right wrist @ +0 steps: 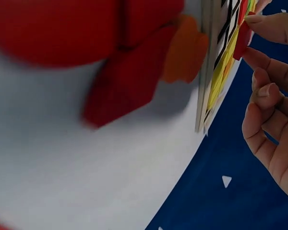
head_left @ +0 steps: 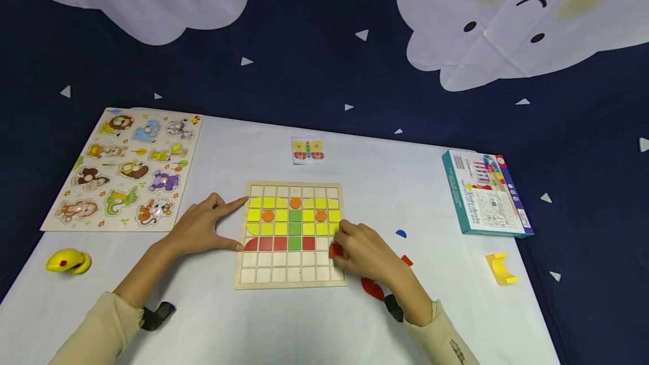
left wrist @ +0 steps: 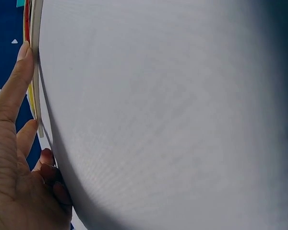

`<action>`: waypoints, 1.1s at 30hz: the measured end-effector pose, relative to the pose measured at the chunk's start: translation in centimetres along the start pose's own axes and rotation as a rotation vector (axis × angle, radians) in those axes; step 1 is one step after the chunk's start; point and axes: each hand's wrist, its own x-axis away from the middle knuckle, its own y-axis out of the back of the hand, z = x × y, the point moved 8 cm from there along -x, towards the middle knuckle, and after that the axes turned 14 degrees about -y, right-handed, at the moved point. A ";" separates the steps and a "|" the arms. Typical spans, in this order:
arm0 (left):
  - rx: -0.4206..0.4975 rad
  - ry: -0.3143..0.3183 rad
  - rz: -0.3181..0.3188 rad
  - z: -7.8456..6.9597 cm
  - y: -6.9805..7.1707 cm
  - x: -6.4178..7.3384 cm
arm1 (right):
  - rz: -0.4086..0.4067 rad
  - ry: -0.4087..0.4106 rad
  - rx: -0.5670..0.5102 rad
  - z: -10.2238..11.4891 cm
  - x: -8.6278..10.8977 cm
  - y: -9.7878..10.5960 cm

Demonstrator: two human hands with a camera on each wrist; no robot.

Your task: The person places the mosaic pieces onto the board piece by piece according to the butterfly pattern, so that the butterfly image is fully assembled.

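Observation:
A square wooden grid board [head_left: 279,275] lies at the middle of the table, with yellow, orange, green and red flat pieces set in its cells. My left hand [head_left: 203,227] rests at the board's left side, index finger and thumb spread straight along its edge. Over the right edge, my right hand [head_left: 365,249] pinches a red tile [right wrist: 243,40] between thumb and index finger, its other fingers curled. That tile is close over the row of red pieces. A small butterfly pattern card [head_left: 307,151] lies behind the board.
Loose red pieces [head_left: 372,289] lie right of the board, with a blue half-circle [head_left: 401,234] farther off. An animal puzzle board [head_left: 185,201] is at the left, near a yellow curved object [head_left: 68,261]. At the right are a box [head_left: 487,193] and a yellow curved piece [head_left: 501,268].

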 end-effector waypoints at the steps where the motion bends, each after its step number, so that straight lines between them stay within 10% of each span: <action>1: -0.001 0.000 -0.001 0.0 0.0 0.0 | 0.007 0.000 0.001 0.2 -0.3 -0.1; 22: -0.007 -0.003 0.000 0.0 0.1 0.0 | 0.025 0.018 -0.074 1.5 -2.8 -1.2; 33: -0.005 0.001 0.004 -0.1 0.1 0.0 | -0.002 -0.054 -0.095 0.1 -0.3 0.5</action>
